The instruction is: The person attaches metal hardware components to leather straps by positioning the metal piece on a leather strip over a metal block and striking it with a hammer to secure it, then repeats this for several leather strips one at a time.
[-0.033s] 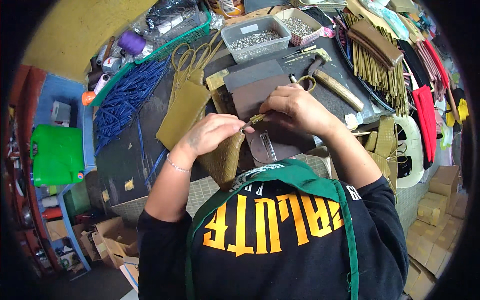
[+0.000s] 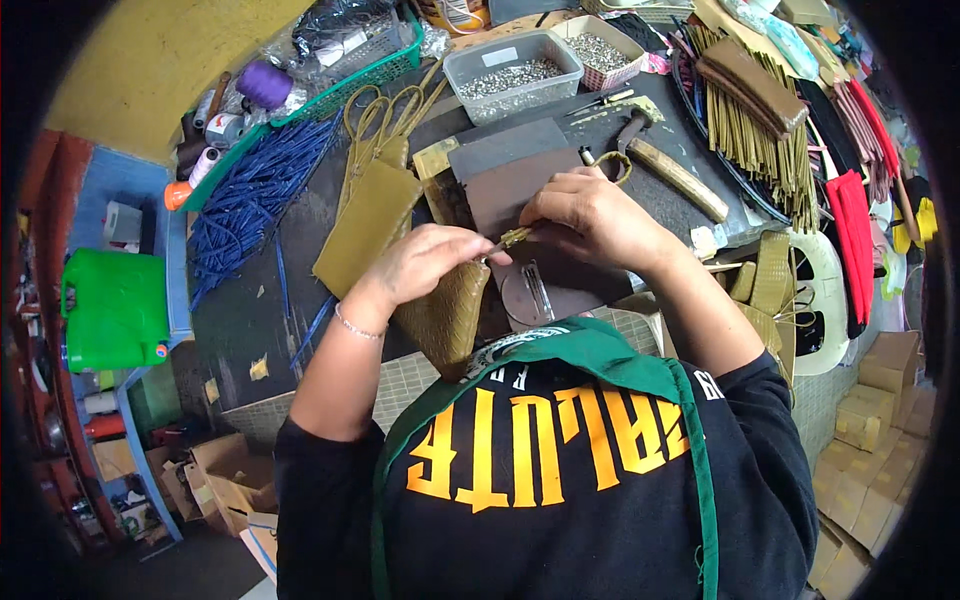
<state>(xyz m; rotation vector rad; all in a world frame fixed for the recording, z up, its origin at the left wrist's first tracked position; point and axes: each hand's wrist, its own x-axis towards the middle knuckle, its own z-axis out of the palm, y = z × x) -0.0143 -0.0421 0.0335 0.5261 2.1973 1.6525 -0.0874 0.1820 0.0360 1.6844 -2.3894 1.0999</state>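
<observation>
An olive textured pouch (image 2: 452,318) hangs below my left hand (image 2: 430,265), whose thumb and fingers are closed at the pouch's upper corner, by a small metal piece. Facing it, my right hand (image 2: 592,215) pinches an olive strap (image 2: 514,237) close to that corner. The strap's loop (image 2: 624,168) rises behind my right knuckles. What lies between my fingertips is partly hidden. Under my hands is a brown board (image 2: 500,190). Just left of my left hand, another olive pouch (image 2: 368,225) with looped straps lies on the table.
A hammer (image 2: 675,178) lies right of the board. Behind stand a clear tub (image 2: 513,103) and a basket (image 2: 640,62) of small metal parts. Blue strips (image 2: 255,195) heap at the left; olive strips (image 2: 750,135) pile at the right. A white plastic chair (image 2: 828,345) stands at the right.
</observation>
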